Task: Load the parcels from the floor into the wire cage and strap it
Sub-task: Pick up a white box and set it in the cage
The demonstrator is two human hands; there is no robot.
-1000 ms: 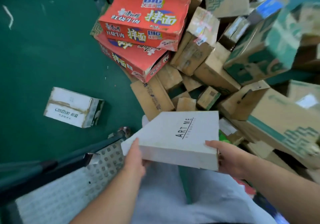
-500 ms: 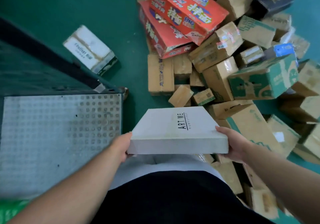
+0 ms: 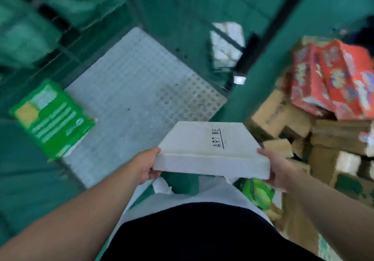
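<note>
I hold a flat white box [image 3: 204,145] printed "ART ME" level in front of my waist. My left hand [image 3: 148,166] grips its near left corner and my right hand [image 3: 277,168] grips its near right corner, fingers hidden under the box. Ahead and to the left lies the wire cage's grey studded floor plate [image 3: 137,99], with dark cage bars [image 3: 60,46] beyond it. A green packet [image 3: 52,119] lies on the plate's left corner. The pile of cardboard parcels [image 3: 323,139] sits on the floor to my right.
Red printed cartons [image 3: 334,78] top the pile at the right. A white box [image 3: 224,44] lies on the green floor beyond the cage, behind a dark upright post [image 3: 261,38]. Another green packet [image 3: 257,194] lies by my right leg. The picture is motion-blurred.
I have turned left with the white box, so the cage floor now lies straight ahead and the parcel pile has slid to the right. Both hands keep their grip.
</note>
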